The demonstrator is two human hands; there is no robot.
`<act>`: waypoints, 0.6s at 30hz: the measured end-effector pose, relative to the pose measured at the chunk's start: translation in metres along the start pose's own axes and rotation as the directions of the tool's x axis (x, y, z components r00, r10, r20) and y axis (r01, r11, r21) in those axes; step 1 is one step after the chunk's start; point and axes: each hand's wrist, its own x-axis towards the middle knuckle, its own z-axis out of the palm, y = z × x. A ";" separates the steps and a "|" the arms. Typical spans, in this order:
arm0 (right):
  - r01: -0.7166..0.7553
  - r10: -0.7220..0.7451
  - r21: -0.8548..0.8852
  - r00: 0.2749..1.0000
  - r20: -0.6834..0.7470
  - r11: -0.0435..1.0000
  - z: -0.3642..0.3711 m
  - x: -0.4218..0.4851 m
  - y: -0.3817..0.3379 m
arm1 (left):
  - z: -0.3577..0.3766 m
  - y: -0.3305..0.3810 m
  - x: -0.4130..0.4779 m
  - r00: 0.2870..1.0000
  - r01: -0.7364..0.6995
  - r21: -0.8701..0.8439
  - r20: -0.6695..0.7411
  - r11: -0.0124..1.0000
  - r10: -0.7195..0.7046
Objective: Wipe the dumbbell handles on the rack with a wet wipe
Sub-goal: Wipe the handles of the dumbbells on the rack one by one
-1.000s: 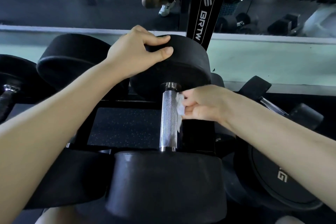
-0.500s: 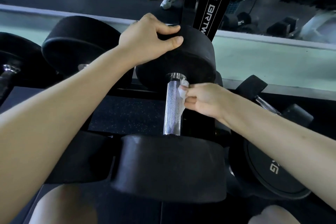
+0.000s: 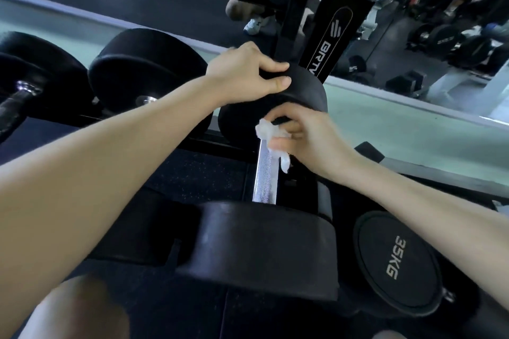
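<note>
Left hand: the left hand [image 3: 246, 78] stays on top of the far head [image 3: 305, 91] of the dumbbell [image 3: 261, 245], as in the earlier frames. Its fingers [image 3: 275, 66] are curled over the rim and the thumb is pressed to the near face, so it is clamped on that head.

Right hand: the right hand [image 3: 311, 137] has slid up from the side of the bar to its far end and now sits just under the far head. Its fingers [image 3: 296, 129] are closed together, pinching the wet wipe.

Wet wipe: the wet wipe [image 3: 268, 131] is bunched against the top of the handle, where the bar meets the far head. A loose tail hangs down the bar's right side. A second ago it lay lower, flat against the right side.

Handle: most of the knurled steel handle [image 3: 264, 176] below the wipe is bare, running down to the near head.

Dumbbell: it lies across the rack, with its near head closest to the camera.

View: the camera has tilted since the earlier frames, and the "35KG" mark on the dumbbell at lower right [image 3: 396, 261] is now readable.

Around: another black dumbbell [image 3: 146, 69] sits to the left. The rack upright [image 3: 334, 36], marked "BRTW", stands behind the far head.
</note>
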 end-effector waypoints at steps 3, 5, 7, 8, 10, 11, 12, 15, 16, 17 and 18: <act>0.267 -0.182 -0.387 0.953 0.243 0.883 0.012 0.015 0.003 | -0.003 -0.008 -0.004 0.999 -0.025 -0.051 0.027 0.998 0.027; 0.398 -0.160 -0.536 0.886 0.436 0.744 0.018 0.017 0.010 | -0.008 -0.014 -0.010 0.997 -0.035 -0.115 0.062 0.993 0.043; 0.404 -0.102 -0.551 0.862 0.497 0.730 0.020 0.017 0.012 | -0.014 -0.015 -0.023 0.999 -0.015 -0.149 0.039 0.989 0.021; 0.392 -0.082 -0.528 0.853 0.516 0.753 0.018 0.015 0.011 | -0.016 -0.015 -0.032 1.000 0.019 -0.167 -0.021 0.986 -0.022; 0.350 -0.067 -0.490 0.860 0.505 0.798 0.015 0.012 0.008 | -0.013 -0.016 -0.049 0.978 0.138 -0.322 -0.104 0.937 -0.179; 0.312 -0.086 -0.462 0.890 0.447 0.830 0.013 0.009 0.008 | -0.008 -0.017 -0.057 0.960 0.227 -0.475 -0.039 0.850 -0.278; 0.261 -0.100 -0.425 0.926 0.364 0.867 0.012 0.007 0.009 | -0.003 -0.016 -0.064 0.933 0.329 -0.588 0.084 0.739 -0.349; 0.078 -0.045 -0.271 0.991 0.125 0.959 0.018 0.000 0.008 | 0.020 -0.013 -0.073 0.865 0.495 -0.607 0.279 0.622 -0.417; 0.035 -0.018 -0.232 0.997 0.073 0.972 0.021 -0.001 0.007 | 0.027 -0.012 -0.070 0.867 0.493 -0.579 0.267 0.649 -0.421; 0.000 0.007 -0.202 0.999 0.036 0.979 0.025 0.000 0.006 | 0.033 -0.010 -0.070 0.871 0.486 -0.565 0.250 0.667 -0.423; -0.030 0.029 -0.171 1.000 -0.007 0.985 0.027 -0.001 0.005 | 0.035 -0.006 -0.069 0.868 0.491 -0.558 0.254 0.669 -0.425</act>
